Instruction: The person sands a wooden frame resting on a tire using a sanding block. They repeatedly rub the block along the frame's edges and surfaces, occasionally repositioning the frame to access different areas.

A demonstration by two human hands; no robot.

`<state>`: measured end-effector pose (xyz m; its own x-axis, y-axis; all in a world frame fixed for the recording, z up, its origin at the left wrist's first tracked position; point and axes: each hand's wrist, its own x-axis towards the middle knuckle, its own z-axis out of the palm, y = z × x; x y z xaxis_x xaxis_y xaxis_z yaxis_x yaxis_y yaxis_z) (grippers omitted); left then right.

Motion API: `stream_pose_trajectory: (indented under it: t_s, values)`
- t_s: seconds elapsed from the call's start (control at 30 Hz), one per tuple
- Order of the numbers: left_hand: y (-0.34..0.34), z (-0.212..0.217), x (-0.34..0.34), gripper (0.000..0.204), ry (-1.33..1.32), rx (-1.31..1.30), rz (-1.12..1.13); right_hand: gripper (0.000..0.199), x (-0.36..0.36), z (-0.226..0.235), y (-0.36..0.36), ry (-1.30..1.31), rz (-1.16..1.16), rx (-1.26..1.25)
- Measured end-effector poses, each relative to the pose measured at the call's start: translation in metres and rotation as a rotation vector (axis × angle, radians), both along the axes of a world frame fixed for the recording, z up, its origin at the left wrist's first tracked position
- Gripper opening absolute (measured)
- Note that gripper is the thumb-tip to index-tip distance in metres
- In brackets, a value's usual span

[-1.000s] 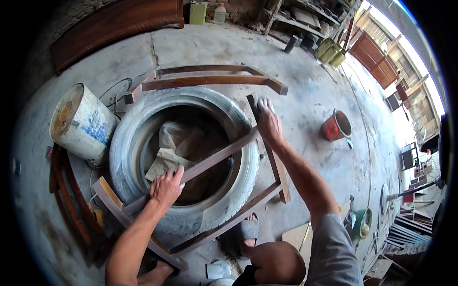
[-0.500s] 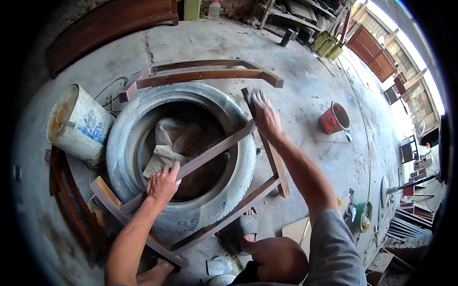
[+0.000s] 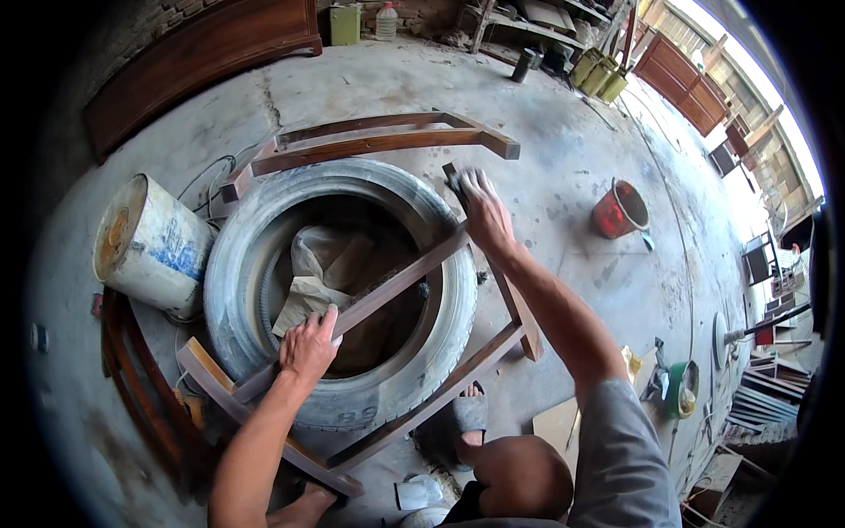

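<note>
A wooden frame (image 3: 400, 279) of dusty brown bars lies tilted across a large tyre (image 3: 231, 290). My left hand (image 3: 307, 349) is closed around its long crossbar, close to the left end. At the upper right, my right hand (image 3: 488, 216) presses on the end of the frame's side bar, its fingers together and their tips blurred. Something dark (image 3: 454, 185) shows by those fingertips; I cannot tell whether it is a separate piece or the bar's end. Crumpled pale sheeting (image 3: 310, 286) sits inside the tyre.
Another wooden frame (image 3: 370, 148) leans at the tyre's far edge. A paint-stained white bucket (image 3: 163, 255) tilts at the left, near curved dark wooden pieces (image 3: 141, 378). A red bucket (image 3: 609, 216) stands at right, a green tub (image 3: 682, 389) nearer. My sandalled foot (image 3: 471, 414) is beside the tyre.
The whole view has shifted slightly. My right hand keeps its place at the side bar's upper end, fingertips still blurred, and my left hand still grips the crossbar.
</note>
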<state>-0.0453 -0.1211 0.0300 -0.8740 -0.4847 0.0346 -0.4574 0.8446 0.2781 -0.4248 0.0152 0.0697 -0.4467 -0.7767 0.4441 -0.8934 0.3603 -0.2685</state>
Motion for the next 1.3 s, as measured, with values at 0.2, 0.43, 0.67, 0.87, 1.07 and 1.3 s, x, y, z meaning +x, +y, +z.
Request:
stream_pose_trajectory:
  t_s: [0.2,0.43,0.67,0.87,1.07,1.3]
  values:
    - [0.001,0.000,0.005,0.058,-0.012,-0.041,-0.029,0.073,0.021,-0.049,0.069,-0.164,-0.013,0.023]
    - [-0.001,-0.002,0.000,0.054,0.029,-0.049,-0.034,0.046,0.030,-0.048,0.092,-0.268,-0.160,-0.105]
    - [-0.001,-0.002,0.003,0.054,0.001,-0.062,-0.023,0.057,0.089,-0.056,0.058,0.049,0.203,0.069]
    - [0.003,0.000,-0.003,0.051,0.001,-0.075,-0.046,0.053,0.083,-0.055,0.046,-0.017,-0.144,-0.063]
    - [-0.003,-0.003,-0.001,0.053,0.031,-0.104,-0.054,0.062,0.067,-0.048,0.067,0.043,-0.007,0.090]
    - [0.003,-0.008,-0.006,0.053,0.020,-0.069,-0.029,0.063,0.154,-0.072,0.043,-0.018,0.257,0.082]
